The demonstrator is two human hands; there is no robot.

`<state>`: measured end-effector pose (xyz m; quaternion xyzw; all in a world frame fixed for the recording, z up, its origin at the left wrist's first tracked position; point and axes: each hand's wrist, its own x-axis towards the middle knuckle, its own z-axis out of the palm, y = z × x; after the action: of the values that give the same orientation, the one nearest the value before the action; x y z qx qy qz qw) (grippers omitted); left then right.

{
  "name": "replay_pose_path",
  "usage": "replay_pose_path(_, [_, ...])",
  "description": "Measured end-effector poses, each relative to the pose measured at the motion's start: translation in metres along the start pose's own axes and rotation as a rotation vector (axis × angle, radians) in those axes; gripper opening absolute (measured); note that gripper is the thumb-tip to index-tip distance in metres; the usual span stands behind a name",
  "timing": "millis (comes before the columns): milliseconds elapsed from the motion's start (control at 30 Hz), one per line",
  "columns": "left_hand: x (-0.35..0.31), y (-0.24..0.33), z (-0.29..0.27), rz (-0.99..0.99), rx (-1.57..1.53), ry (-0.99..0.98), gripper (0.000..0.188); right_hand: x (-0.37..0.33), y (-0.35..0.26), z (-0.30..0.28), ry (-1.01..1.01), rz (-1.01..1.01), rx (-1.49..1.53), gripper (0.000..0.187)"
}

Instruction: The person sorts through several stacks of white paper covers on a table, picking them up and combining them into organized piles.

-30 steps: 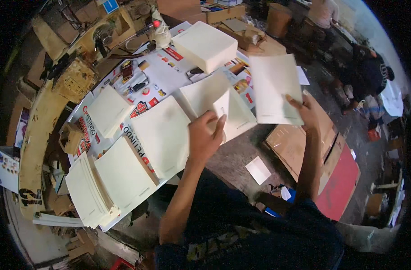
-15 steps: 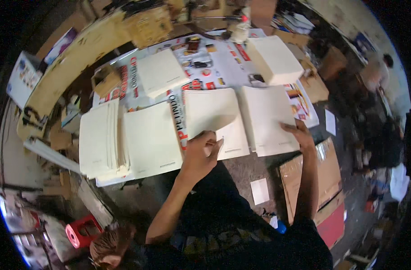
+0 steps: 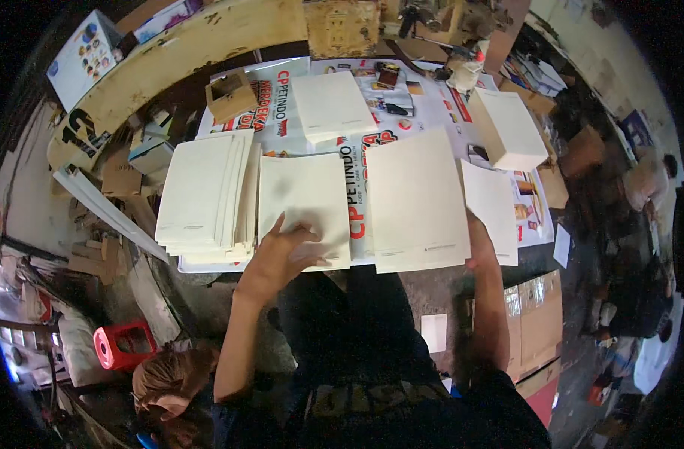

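Observation:
My left hand point(image 3: 280, 253) is over the near part of a cream paper pile point(image 3: 304, 187), fingers spread and nothing in them. At the right edge of a large cream sheet point(image 3: 417, 202), my right hand point(image 3: 481, 243) grips the paper, its fingertips partly hidden. This sheet lies over the middle-right spot and overlaps another cream pile point(image 3: 495, 209) on the right. Small print runs along its lower edge. Further left stands a thick, staggered stack of cream folded paper point(image 3: 207, 191).
A cream stack point(image 3: 333, 105) and a taller block of paper point(image 3: 509, 127) sit farther back on the banner-covered table point(image 3: 271, 142). Also there are a small open carton point(image 3: 232, 97) and a bottle point(image 3: 465, 71). A red stool point(image 3: 125, 344), a person point(image 3: 173, 374) and cardboard boxes point(image 3: 534, 322) are lower down.
The view has turned left. My left hand has moved from the middle pile to the pile left of it. My right hand has brought a sheet leftward from the right pile toward the middle one.

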<state>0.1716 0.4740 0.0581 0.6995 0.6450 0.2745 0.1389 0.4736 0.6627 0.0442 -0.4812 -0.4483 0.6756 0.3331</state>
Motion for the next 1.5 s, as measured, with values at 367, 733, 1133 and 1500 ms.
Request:
replay_pose_path(367, [-0.06,-0.01,-0.008,-0.394,-0.966,1.095,0.022,0.0,-0.006,0.016,-0.19,-0.116,-0.139,0.039])
replay_pose_path(733, [-0.03,-0.054,-0.006,-0.454,-0.154,0.579,0.026,0.0,0.068,0.185,-0.425,-0.031,-0.025,0.041])
replay_pose_path(1133, [-0.021,0.006,-0.008,-0.562,0.35,0.564,0.029,-0.01,0.061,0.185,-0.541,-0.068,0.087,0.045])
replay_pose_path(1500, [-0.047,-0.089,-0.087,-0.469,-0.397,0.885,0.039,-0.044,0.005,0.148,-0.677,-0.155,0.007,0.04])
